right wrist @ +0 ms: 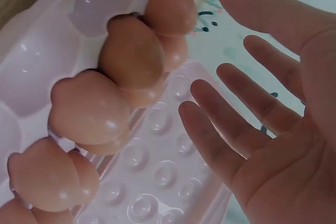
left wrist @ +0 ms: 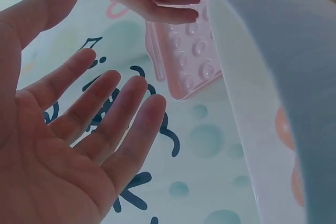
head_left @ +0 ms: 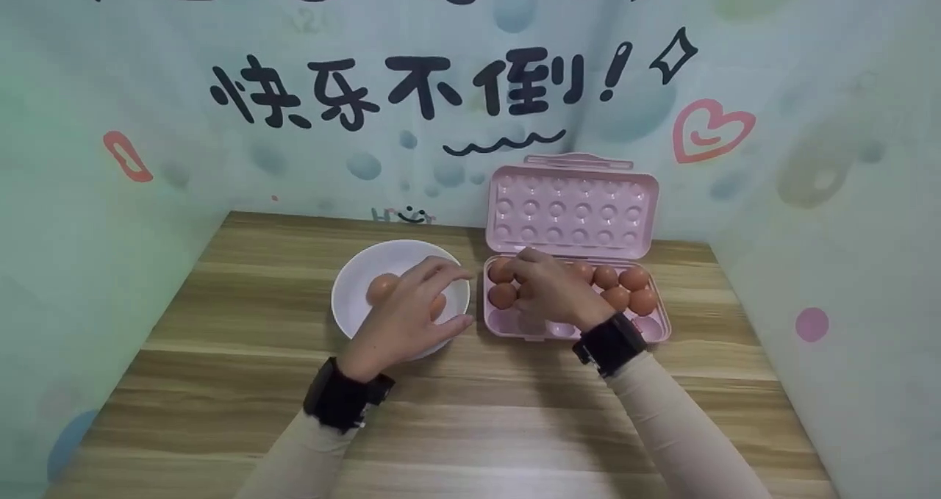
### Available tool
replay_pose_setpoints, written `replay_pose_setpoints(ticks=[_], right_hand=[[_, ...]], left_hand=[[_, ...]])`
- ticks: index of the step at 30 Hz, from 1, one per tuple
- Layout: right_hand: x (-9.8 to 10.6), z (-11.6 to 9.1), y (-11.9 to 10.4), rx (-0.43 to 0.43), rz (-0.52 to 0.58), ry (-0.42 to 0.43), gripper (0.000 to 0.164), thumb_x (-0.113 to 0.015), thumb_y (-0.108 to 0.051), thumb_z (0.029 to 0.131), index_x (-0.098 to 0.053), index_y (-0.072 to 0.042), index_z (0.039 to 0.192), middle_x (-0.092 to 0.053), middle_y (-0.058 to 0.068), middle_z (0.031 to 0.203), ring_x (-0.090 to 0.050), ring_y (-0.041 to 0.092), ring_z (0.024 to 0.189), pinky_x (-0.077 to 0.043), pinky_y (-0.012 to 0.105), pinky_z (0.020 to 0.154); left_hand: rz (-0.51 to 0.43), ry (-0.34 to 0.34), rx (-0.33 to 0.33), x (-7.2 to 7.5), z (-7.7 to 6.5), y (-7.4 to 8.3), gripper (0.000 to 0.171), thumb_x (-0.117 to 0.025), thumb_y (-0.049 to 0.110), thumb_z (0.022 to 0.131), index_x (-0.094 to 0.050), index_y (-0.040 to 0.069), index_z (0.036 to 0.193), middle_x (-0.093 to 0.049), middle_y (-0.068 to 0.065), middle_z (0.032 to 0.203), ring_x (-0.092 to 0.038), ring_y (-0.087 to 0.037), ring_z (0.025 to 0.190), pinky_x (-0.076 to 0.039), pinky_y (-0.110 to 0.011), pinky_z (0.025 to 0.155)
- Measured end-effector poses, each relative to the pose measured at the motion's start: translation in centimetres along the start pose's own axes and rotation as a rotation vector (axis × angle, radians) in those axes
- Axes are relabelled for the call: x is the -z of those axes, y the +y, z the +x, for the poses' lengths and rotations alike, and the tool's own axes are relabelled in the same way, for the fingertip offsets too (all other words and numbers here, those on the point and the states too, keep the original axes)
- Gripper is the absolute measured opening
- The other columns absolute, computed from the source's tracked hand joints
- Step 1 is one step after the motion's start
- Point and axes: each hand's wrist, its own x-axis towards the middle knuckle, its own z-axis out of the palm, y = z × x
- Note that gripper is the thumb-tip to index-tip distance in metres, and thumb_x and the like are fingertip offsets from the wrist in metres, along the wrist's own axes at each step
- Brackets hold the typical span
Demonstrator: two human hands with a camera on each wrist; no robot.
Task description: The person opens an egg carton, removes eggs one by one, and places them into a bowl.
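Observation:
My left hand (head_left: 408,311) hovers over a white bowl (head_left: 347,282), fingers spread and a little bent; the left wrist view shows a bare palm (left wrist: 58,166). Two brown eggs (head_left: 381,290) are visible inside the bowl, partly behind that hand. Over the left half of a pink egg box (head_left: 507,328) is my right hand (head_left: 555,289), its fingers loosely extended. In the right wrist view this hand (right wrist: 278,166) holds nothing, apart from the eggs (right wrist: 134,53) seated in rows of cups. My hand hides some middle cups in the head view.
The box's lid (head_left: 572,216) stands raised against the printed backdrop (head_left: 294,168). Vacant cups (head_left: 562,329) run along the box's front row. Wooden tabletop (head_left: 470,425) extends in front of the bowl and box, with fabric walls at both sides.

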Motion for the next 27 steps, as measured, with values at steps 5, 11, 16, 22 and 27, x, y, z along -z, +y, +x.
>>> replay_pose_setpoints(ticks=[5,11,16,22,27], right_hand=[[-1.3,0.8,0.1,-0.013,-0.02,-0.025,0.033,-0.084,-0.003,0.089,-0.076,-0.018,0.118,-0.071,0.009,0.107,-0.062,0.021,0.098,-0.056,0.036,0.084],[-2.6,1.3,0.2,-0.027,-0.091,-0.012,0.023,-0.078,0.004,0.085,-0.066,-0.012,0.096,-0.064,0.005,0.087,-0.056,0.02,0.08,-0.043,0.035,0.065],[-3.4,1.6,0.3,-0.121,-0.069,-0.028,0.014,-0.075,-0.002,0.09,-0.066,-0.013,0.091,-0.062,-0.001,0.082,-0.055,0.017,0.075,-0.037,0.036,0.066],[-3.5,1.9,0.3,-0.198,0.083,-0.025,0.01,-0.068,-0.009,0.097,-0.064,-0.008,0.087,-0.061,0.003,0.079,-0.05,0.013,0.07,-0.033,0.033,0.067],[-4.1,2.0,0.6,-0.054,0.049,0.022,0.014,-0.072,0.001,0.091,-0.062,-0.003,0.082,-0.055,0.004,0.075,-0.046,0.013,0.067,-0.029,0.027,0.06]], left_hand=[[0.0,-0.033,0.034,-0.3,-0.3,-0.5,0.055,-0.084,0.038,0.092,-0.065,0.021,0.141,-0.06,0.001,0.139,-0.057,-0.019,0.132,-0.049,-0.039,0.111],[-0.014,-0.027,0.05,-0.5,-0.3,-0.8,0.052,-0.083,0.04,0.092,-0.067,0.022,0.138,-0.061,0.003,0.14,-0.057,-0.019,0.134,-0.046,-0.041,0.114],[-0.032,-0.028,0.058,-0.7,-0.1,-0.7,0.049,-0.085,0.035,0.091,-0.068,0.023,0.136,-0.06,0.004,0.139,-0.056,-0.018,0.133,-0.046,-0.04,0.114],[-0.032,-0.04,0.082,-0.6,-0.1,-0.8,0.047,-0.084,0.037,0.092,-0.068,0.024,0.135,-0.06,0.005,0.14,-0.056,-0.017,0.133,-0.046,-0.04,0.114],[-0.039,-0.019,0.051,-0.7,-0.2,-1.0,0.046,-0.084,0.032,0.092,-0.069,0.022,0.134,-0.061,0.002,0.138,-0.057,-0.019,0.132,-0.047,-0.039,0.112]])
